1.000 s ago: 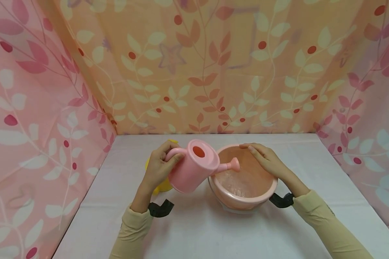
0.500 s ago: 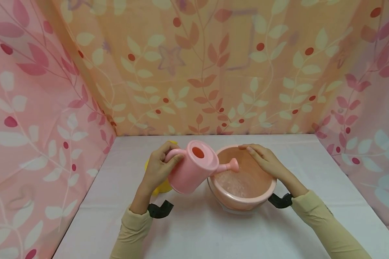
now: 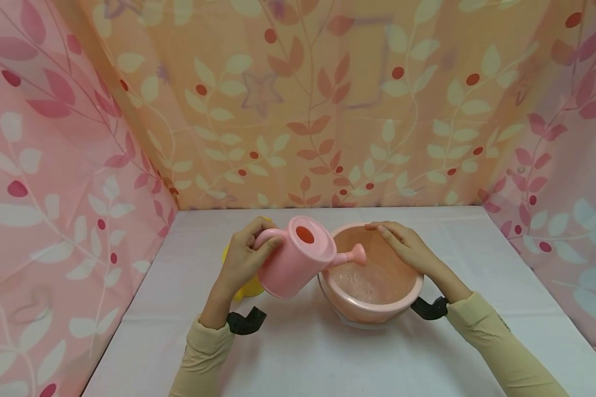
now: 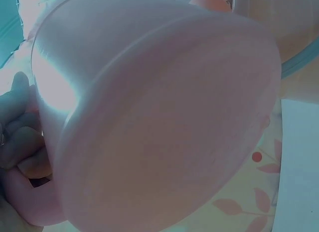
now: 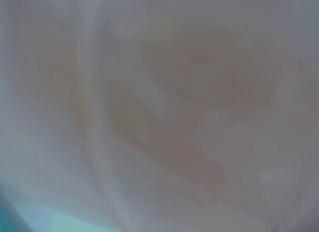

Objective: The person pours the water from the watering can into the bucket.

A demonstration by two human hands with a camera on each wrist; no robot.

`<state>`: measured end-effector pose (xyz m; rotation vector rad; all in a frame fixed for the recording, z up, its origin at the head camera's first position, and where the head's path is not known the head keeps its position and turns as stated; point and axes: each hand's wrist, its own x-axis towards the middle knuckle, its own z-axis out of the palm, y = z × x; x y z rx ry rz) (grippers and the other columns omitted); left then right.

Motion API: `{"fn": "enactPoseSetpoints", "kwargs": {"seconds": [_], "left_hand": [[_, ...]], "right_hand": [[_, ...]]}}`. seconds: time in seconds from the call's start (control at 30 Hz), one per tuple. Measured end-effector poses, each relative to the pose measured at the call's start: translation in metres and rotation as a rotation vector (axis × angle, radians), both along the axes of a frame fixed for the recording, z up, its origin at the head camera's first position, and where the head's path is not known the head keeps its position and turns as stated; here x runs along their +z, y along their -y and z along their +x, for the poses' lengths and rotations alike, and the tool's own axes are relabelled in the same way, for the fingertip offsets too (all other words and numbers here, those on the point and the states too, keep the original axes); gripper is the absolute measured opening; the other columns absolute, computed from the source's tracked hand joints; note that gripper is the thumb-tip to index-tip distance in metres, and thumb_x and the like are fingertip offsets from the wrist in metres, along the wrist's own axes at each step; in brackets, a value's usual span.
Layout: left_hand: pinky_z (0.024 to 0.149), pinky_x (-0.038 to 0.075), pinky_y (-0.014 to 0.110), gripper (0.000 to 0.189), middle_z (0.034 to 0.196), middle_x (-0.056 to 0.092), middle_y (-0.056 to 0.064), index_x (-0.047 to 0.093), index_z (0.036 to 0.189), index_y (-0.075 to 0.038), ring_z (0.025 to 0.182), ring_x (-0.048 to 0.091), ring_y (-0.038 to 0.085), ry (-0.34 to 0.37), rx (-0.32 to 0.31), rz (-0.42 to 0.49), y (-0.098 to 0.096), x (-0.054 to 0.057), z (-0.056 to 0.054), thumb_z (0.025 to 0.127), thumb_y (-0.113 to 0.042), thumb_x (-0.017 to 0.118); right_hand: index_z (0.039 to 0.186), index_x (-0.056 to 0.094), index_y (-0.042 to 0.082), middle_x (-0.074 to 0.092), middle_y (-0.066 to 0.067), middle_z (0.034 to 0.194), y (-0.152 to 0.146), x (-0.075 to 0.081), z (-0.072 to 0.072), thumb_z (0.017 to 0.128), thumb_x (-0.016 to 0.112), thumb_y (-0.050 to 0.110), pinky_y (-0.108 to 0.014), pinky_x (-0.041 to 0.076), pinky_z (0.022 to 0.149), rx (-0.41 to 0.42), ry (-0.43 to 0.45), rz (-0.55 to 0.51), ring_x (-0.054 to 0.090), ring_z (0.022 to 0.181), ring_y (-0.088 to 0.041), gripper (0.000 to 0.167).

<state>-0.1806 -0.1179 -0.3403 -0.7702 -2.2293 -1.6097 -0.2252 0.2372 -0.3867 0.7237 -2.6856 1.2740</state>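
My left hand (image 3: 248, 253) grips the handle of a pink toy watering can (image 3: 290, 262), held tilted above the table. Its spout, with a rose (image 3: 360, 255) at the end, reaches over the left part of a peach-pink bowl (image 3: 362, 313). Water (image 3: 360, 281) with ripples shows in the bowl. Close up in the left wrist view are the can's base (image 4: 169, 127) and curled fingers (image 4: 22, 150). On the bowl's far right rim rests my right hand (image 3: 402, 245), its visible fingers lying fairly straight. Only a blurred pale surface fills the right wrist view.
Behind the left hand stands a yellow object (image 3: 250, 288), mostly hidden by the hand and can. A white cloth covers the table (image 3: 298, 358). Patterned fabric walls (image 3: 298, 138) enclose its back and both sides. A black camera mount sits at each wrist.
Both hands, the watering can and the bowl stay nearly in place. Ripples in the bowl's water shift, looking stronger half a second ago than now.
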Motion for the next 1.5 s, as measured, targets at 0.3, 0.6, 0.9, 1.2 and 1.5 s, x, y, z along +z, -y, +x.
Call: {"fn": "enactPoseSetpoints", "kwargs": {"seconds": [0.3, 0.6, 0.9, 1.2, 1.5], "left_hand": [[0.068, 0.051, 0.027, 0.012, 0.085, 0.061, 0.009, 0.057, 0.094, -0.003, 0.077, 0.055, 0.016, -0.003, 0.014, -0.023, -0.004, 0.015, 0.010, 0.084, -0.004, 0.065], [0.068, 0.051, 0.029, 0.014, 0.086, 0.061, 0.005, 0.058, 0.095, -0.008, 0.077, 0.056, 0.017, 0.000, 0.004, -0.022, -0.001, 0.001, -0.001, 0.084, -0.010, 0.066], [0.066, 0.051, 0.028, 0.013, 0.085, 0.060, 0.003, 0.057, 0.094, -0.010, 0.075, 0.056, 0.016, -0.031, -0.013, -0.030, 0.001, 0.002, -0.001, 0.085, -0.015, 0.066], [0.066, 0.051, 0.027, 0.013, 0.085, 0.060, 0.004, 0.057, 0.094, -0.009, 0.075, 0.056, 0.016, -0.023, -0.013, -0.033, 0.001, 0.001, -0.002, 0.086, -0.015, 0.066], [0.066, 0.051, 0.027, 0.014, 0.085, 0.060, 0.003, 0.057, 0.094, -0.010, 0.075, 0.056, 0.015, -0.034, -0.018, -0.027, 0.001, 0.000, -0.002, 0.085, -0.016, 0.067]], "right_hand": [[0.124, 0.056, 0.003, 0.057, -0.013, 0.125, 0.008, 0.017, 0.012, 0.099, 0.042, 0.010, -0.051, 0.035, 0.100, 0.001, 0.005, 0.002, 0.047, 0.122, -0.030, 0.029], [0.125, 0.057, 0.016, 0.057, -0.005, 0.127, -0.003, -0.004, -0.001, 0.100, 0.042, 0.019, -0.052, 0.034, 0.100, -0.001, 0.001, 0.008, 0.046, 0.124, -0.027, 0.030], [0.125, 0.057, 0.015, 0.056, -0.008, 0.128, -0.002, -0.002, 0.001, 0.100, 0.042, 0.022, -0.055, 0.034, 0.100, -0.021, 0.012, 0.027, 0.045, 0.124, -0.030, 0.030], [0.125, 0.057, 0.016, 0.057, -0.005, 0.126, -0.002, -0.004, -0.003, 0.100, 0.043, 0.019, -0.052, 0.035, 0.100, -0.006, -0.008, 0.017, 0.047, 0.123, -0.027, 0.029], [0.124, 0.057, 0.016, 0.057, -0.005, 0.126, -0.001, -0.003, -0.001, 0.100, 0.043, 0.022, -0.052, 0.035, 0.100, -0.015, 0.000, 0.013, 0.047, 0.123, -0.026, 0.029]]}}
